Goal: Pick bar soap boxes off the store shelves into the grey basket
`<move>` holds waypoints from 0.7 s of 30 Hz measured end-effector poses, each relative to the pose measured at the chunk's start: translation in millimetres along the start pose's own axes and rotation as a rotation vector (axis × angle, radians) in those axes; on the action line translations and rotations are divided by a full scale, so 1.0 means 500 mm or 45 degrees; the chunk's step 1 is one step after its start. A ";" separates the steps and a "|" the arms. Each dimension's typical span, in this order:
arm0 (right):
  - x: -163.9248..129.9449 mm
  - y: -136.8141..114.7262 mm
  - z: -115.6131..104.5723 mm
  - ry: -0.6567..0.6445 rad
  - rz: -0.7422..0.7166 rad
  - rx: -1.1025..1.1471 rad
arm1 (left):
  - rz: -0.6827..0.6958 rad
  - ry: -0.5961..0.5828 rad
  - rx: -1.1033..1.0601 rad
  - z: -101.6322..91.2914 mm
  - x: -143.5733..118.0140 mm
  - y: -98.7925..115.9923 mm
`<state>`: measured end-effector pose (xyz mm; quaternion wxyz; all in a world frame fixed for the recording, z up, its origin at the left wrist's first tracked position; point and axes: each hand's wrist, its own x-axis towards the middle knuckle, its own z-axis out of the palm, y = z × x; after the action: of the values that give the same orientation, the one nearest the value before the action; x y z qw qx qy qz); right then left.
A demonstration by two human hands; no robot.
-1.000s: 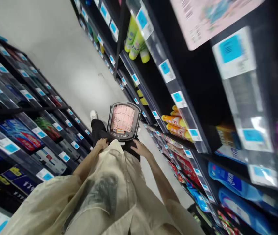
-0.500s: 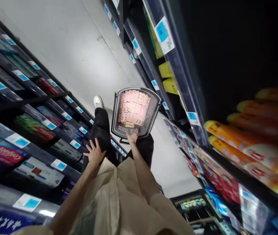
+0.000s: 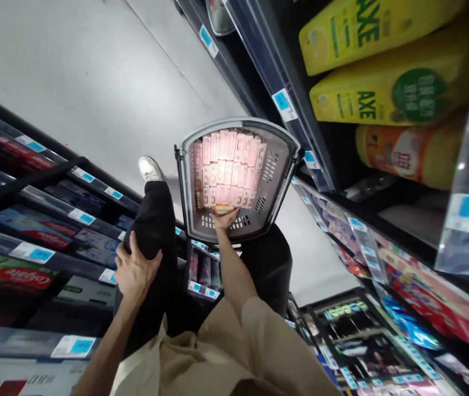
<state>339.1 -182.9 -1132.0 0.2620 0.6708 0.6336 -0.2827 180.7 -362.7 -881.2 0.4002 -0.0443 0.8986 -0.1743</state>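
- A person stands in a narrow shop aisle, seen from above, looking down their own body at a beige shirt and black trousers.
- The right hand reaches forward into a grey plastic shopping basket held out over the floor, in the middle of the scene.
- That hand's grip rests on the near edge of the goods inside; the fingers are partly hidden, so how far they are closed cannot be told.
- The basket is packed with rows of small pink boxes, standing side by side and filling its left and middle part.
- A small orange packet lies at the near end of the pink rows, touching the right hand's fingertips.
- The left hand is lower and to the left, pressed on the black trouser leg, its fingers curled loosely around the cloth and holding nothing else.
- A white shoe shows on the pale grey floor beyond the knee.
- On the right, dark shelves carry yellow AXE bottles and an orange bottle just below them, with blue price tags along the shelf edges.
- On the left, shelves hold toothpaste boxes in red, green and blue.
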 end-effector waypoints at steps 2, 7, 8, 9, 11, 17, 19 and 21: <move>0.011 -0.011 0.023 0.036 0.049 0.002 | -0.002 0.029 -0.004 0.003 0.006 -0.005; 0.031 -0.025 0.059 0.094 0.136 -0.014 | -0.001 0.084 0.018 0.002 0.018 -0.010; 0.033 -0.023 0.062 0.102 0.123 -0.012 | -0.001 0.090 0.019 0.002 0.019 -0.010; 0.035 -0.021 0.064 0.106 0.104 -0.009 | -0.003 0.090 0.021 0.001 0.019 -0.011; 0.038 -0.017 0.066 0.116 0.076 -0.004 | -0.014 0.086 0.030 0.001 0.020 -0.013; 0.036 -0.027 0.059 0.154 0.145 -0.016 | -0.033 0.065 0.016 0.002 0.022 -0.017; 0.030 -0.032 0.052 0.137 0.159 -0.024 | -0.042 0.051 0.005 0.002 0.023 -0.018; 0.021 -0.033 0.042 0.109 0.163 -0.026 | -0.044 0.049 0.005 0.003 0.024 -0.019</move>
<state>322.2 -189.5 -1154.3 0.2588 0.7187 0.6030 -0.2300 173.0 -374.4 -887.2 0.3799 -0.0559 0.9049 -0.1838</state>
